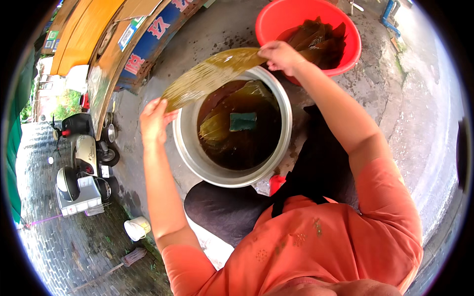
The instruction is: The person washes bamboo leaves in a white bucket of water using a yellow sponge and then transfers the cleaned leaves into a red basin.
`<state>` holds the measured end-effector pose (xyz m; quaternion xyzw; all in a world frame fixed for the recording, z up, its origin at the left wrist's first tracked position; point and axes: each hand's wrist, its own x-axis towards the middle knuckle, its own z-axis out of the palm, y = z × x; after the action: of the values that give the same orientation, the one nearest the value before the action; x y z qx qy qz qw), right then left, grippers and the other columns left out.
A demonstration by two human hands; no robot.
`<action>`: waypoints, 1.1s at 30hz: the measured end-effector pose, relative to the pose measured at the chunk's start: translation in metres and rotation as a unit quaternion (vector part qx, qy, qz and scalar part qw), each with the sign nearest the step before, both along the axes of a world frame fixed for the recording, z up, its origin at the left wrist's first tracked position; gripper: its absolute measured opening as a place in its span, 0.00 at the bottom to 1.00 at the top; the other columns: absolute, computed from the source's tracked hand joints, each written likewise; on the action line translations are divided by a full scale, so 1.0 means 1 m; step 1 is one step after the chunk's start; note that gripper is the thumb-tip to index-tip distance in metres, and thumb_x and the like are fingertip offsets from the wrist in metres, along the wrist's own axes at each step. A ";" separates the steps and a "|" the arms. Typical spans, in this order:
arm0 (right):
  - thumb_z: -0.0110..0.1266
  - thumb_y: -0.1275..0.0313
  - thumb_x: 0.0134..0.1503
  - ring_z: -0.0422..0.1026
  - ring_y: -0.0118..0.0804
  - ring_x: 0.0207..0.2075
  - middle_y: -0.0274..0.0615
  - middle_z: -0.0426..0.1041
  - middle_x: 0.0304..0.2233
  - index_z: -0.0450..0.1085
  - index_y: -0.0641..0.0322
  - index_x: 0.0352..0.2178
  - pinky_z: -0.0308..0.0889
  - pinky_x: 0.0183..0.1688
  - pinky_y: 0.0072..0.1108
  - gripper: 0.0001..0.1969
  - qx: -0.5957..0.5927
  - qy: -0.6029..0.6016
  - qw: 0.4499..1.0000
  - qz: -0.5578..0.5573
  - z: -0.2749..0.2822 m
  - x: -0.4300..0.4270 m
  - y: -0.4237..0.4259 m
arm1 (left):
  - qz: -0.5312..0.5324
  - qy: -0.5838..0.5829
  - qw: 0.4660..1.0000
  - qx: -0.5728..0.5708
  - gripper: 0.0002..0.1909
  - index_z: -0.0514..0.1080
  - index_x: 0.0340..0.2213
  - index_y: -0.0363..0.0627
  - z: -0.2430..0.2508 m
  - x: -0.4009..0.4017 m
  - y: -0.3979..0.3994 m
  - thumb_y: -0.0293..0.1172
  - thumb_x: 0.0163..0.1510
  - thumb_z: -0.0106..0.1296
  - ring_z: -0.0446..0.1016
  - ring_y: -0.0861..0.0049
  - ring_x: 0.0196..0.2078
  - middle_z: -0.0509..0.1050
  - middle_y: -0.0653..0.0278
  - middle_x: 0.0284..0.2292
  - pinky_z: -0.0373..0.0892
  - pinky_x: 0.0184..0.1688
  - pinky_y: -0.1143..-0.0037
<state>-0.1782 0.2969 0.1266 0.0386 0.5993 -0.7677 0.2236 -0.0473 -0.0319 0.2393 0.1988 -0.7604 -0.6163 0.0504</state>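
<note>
A long, wet, olive-brown leaf (211, 76) is stretched above the rim of a large metal pot (234, 179). My left hand (155, 120) grips its lower left end, and my right hand (281, 57) pinches its upper right end. Dark brown liquid (237, 155) lies in the pot, with more leaves (222, 122) in it and a green scouring pad (243, 121) near the middle. Beyond my right hand, a red plastic basin (272, 22) holds a heap of dark wet leaves (318, 40).
Boards and a printed blue panel (148, 44) stand at the upper left. A scooter (87, 151) carrying a grey crate (89, 192) is parked at the left. A white bucket (137, 228) and a broom (134, 256) are at the lower left. Blue pipe (389, 18) is at the upper right.
</note>
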 end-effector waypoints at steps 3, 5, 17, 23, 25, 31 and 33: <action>0.52 0.72 0.51 0.63 0.22 0.16 0.32 0.65 0.20 0.66 0.61 0.30 0.64 0.18 0.15 0.06 0.010 0.024 0.989 -0.146 0.020 -0.013 0.060 | -0.028 0.022 0.999 0.022 0.19 0.61 0.43 0.29 -0.024 -0.049 0.062 0.27 0.52 0.50 0.75 0.63 0.28 0.71 0.52 0.33 0.73 0.27 0.76; 0.53 0.71 0.50 0.65 0.24 0.17 0.33 0.68 0.22 0.67 0.61 0.32 0.65 0.19 0.17 0.08 0.115 0.077 0.965 -0.224 0.004 -0.030 0.121 | -0.083 0.005 0.996 0.026 0.20 0.60 0.44 0.28 -0.029 -0.085 0.117 0.26 0.52 0.50 0.76 0.64 0.28 0.71 0.51 0.34 0.73 0.27 0.76; 0.53 0.56 0.47 0.65 0.49 0.47 0.54 0.66 0.45 0.62 0.59 0.47 0.62 0.49 0.31 0.28 0.639 0.182 0.722 -0.193 -0.050 -0.047 0.207 | -0.132 0.061 0.934 -0.325 0.32 0.58 0.52 0.40 -0.134 -0.196 0.233 0.34 0.46 0.56 0.71 0.68 0.43 0.66 0.52 0.47 0.69 0.41 0.73; 0.53 0.60 0.47 0.64 0.50 0.47 0.51 0.66 0.43 0.65 0.58 0.43 0.61 0.49 0.33 0.23 0.661 0.333 0.648 -0.179 -0.030 -0.046 0.147 | -0.226 0.192 0.924 -0.240 0.16 0.70 0.42 0.44 -0.107 -0.102 0.140 0.24 0.49 0.53 0.70 0.78 0.41 0.66 0.60 0.47 0.69 0.40 0.78; 0.53 0.66 0.48 0.67 0.50 0.41 0.48 0.69 0.38 0.66 0.60 0.40 0.63 0.45 0.33 0.17 0.553 0.498 0.649 -0.155 -0.014 -0.041 0.095 | -0.187 0.110 0.935 -0.279 0.13 0.70 0.41 0.43 -0.103 -0.067 0.087 0.27 0.51 0.51 0.71 0.81 0.35 0.72 0.63 0.38 0.69 0.37 0.80; 0.49 0.64 0.50 0.69 0.46 0.41 0.46 0.69 0.34 0.68 0.56 0.37 0.66 0.43 0.31 0.13 0.472 0.469 0.651 0.365 -0.014 0.068 -0.104 | 0.006 -0.232 0.965 -0.124 0.15 0.69 0.40 0.38 -0.138 0.024 -0.026 0.34 0.52 0.49 0.73 0.74 0.37 0.73 0.56 0.38 0.68 0.40 0.78; 0.45 0.66 0.52 0.68 0.44 0.43 0.46 0.66 0.39 0.67 0.53 0.40 0.67 0.42 0.30 0.13 0.509 0.455 0.574 0.453 -0.047 0.098 -0.133 | -0.033 -0.166 0.924 -0.343 0.16 0.69 0.40 0.38 -0.175 0.046 -0.047 0.34 0.50 0.49 0.71 0.62 0.42 0.72 0.49 0.38 0.66 0.45 0.72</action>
<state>-0.0800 0.1637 0.0794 -0.4845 0.8537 -0.0522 0.1837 -0.0018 -0.0787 0.0644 0.2435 -0.9290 -0.2769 -0.0321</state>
